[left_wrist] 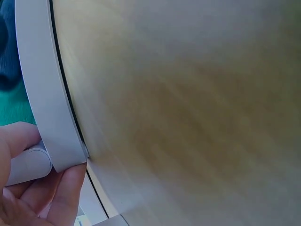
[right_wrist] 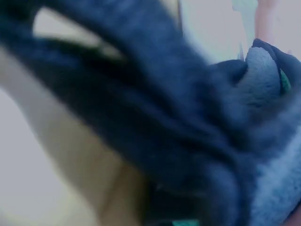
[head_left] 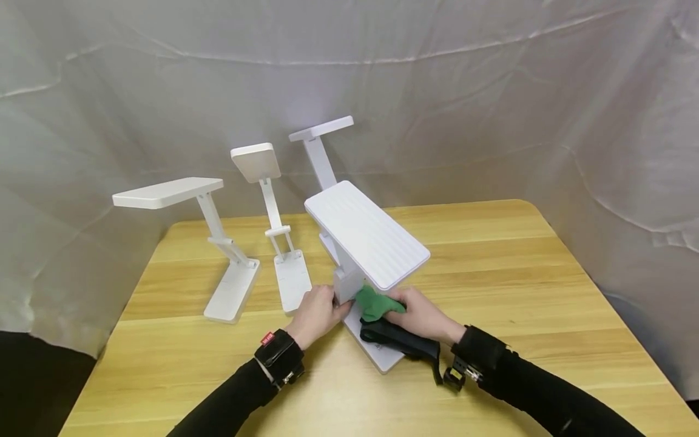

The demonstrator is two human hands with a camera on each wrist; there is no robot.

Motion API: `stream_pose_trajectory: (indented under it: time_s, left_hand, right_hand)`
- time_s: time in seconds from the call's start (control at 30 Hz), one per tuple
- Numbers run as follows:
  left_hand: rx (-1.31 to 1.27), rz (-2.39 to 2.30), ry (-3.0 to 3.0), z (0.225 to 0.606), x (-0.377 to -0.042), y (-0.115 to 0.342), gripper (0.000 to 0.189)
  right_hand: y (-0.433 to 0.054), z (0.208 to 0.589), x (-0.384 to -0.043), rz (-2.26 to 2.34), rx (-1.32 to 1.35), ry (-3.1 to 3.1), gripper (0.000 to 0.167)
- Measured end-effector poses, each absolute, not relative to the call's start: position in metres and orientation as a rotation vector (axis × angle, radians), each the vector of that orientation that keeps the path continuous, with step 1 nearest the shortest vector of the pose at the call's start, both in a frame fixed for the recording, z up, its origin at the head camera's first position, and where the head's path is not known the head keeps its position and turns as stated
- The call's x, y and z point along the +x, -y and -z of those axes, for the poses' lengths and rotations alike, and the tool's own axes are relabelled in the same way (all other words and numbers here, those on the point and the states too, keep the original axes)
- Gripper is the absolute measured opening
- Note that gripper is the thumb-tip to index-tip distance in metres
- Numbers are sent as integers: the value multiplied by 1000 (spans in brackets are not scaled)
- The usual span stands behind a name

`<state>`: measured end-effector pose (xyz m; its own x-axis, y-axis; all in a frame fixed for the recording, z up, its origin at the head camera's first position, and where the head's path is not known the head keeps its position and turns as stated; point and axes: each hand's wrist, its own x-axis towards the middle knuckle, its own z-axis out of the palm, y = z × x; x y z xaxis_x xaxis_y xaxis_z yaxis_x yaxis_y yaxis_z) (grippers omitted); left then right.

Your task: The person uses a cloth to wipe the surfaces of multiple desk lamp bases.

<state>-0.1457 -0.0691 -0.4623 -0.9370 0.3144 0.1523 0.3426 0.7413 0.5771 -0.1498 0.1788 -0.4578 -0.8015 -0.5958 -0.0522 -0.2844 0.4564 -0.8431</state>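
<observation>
A white folding desk lamp [head_left: 368,237] stands in front of me, its ridged top panel over both hands. My left hand [head_left: 318,314] grips the lower end of its stem. In the left wrist view, its fingers [left_wrist: 70,188] curl round the white hinge end [left_wrist: 35,160] beside the base. My right hand [head_left: 423,317] holds a cloth, with a green part [head_left: 377,303] bunched against the lamp and a dark part [head_left: 401,337] hanging across the base [head_left: 384,358]. The right wrist view is mostly filled by blurred dark cloth [right_wrist: 141,108].
Another white lamp [head_left: 232,291] stands at the left, with a smaller one [head_left: 293,279] beside it. Behind the front lamp rises a further lamp [head_left: 319,161]. The wooden table [head_left: 519,291] backs onto a grey fabric curtain [head_left: 437,121].
</observation>
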Motion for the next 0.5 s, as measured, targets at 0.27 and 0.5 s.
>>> stream_pose_trajectory:
  time_s: [0.27, 0.5]
  left_hand:
    - [-528, 1024, 2915, 460, -145, 69, 26]
    - [-529, 1021, 2896, 460, -145, 69, 26]
  right_hand:
    - [-189, 450, -104, 1046, -876, -2576, 46]
    - [-171, 441, -72, 662, -1044, -2810, 46]
